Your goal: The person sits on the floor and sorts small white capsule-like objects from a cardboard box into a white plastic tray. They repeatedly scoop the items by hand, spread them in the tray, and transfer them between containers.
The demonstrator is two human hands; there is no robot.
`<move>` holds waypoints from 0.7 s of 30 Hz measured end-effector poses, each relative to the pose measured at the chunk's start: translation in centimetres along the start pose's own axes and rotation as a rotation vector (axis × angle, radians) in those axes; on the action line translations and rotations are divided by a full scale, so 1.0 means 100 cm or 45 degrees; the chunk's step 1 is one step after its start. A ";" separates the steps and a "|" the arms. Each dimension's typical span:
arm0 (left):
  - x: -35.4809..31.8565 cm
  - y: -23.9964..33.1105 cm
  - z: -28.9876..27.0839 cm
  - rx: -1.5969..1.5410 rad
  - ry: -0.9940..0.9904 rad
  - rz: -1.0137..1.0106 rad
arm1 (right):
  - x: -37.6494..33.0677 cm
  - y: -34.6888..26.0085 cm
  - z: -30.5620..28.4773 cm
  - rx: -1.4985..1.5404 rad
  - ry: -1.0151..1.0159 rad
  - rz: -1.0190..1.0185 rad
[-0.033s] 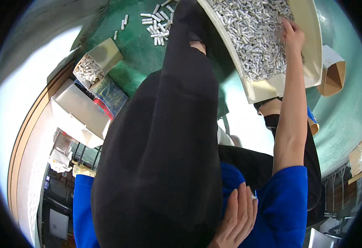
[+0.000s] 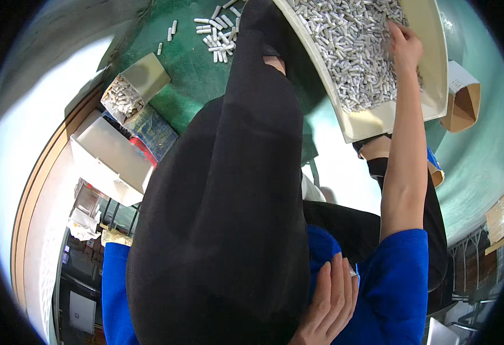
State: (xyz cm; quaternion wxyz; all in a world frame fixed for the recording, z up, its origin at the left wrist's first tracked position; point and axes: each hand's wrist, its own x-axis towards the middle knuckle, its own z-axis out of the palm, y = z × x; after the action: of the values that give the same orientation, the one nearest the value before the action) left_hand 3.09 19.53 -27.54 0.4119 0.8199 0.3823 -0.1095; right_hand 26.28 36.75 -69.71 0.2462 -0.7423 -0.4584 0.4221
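Note:
A cream plastic tub [image 2: 436, 57] at the upper right holds a layer of small white cylindrical pieces [image 2: 349, 57]. Over its right part reaches my right hand [image 2: 406, 49], fingertips pinched together at the pieces. What lies between them, if anything, is too small to make out. My left hand [image 2: 328, 299] rests low in the view against my blue shirt, its fingers stretched out side by side. A small whitish bit [image 2: 352, 271] shows by its fingertips; whether the hand touches it I cannot tell.
Loose white pieces [image 2: 220, 37] lie on the green floor left of the tub. Farther left is an open box [image 2: 148, 72] of similar pieces, beside a white bin [image 2: 111, 155]. An open cardboard box [image 2: 462, 106] stands right of the tub. My black-trousered leg [image 2: 223, 201] fills the middle.

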 end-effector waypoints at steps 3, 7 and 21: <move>0.000 0.000 0.001 0.027 0.009 0.026 | 0.002 -0.004 0.014 -0.413 0.166 -0.441; 0.003 -0.006 -0.013 -0.008 -0.133 0.098 | 0.007 -0.003 0.019 -0.648 0.231 -0.761; 0.000 0.010 0.004 -0.056 -0.081 -0.007 | -0.046 -0.103 0.024 1.080 -0.871 0.101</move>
State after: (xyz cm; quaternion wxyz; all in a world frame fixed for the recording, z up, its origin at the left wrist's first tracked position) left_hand 3.85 18.88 -27.23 0.4414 0.8057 0.3737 -0.1281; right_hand 18.34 37.32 -61.32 0.3447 -0.4150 -0.2737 0.7963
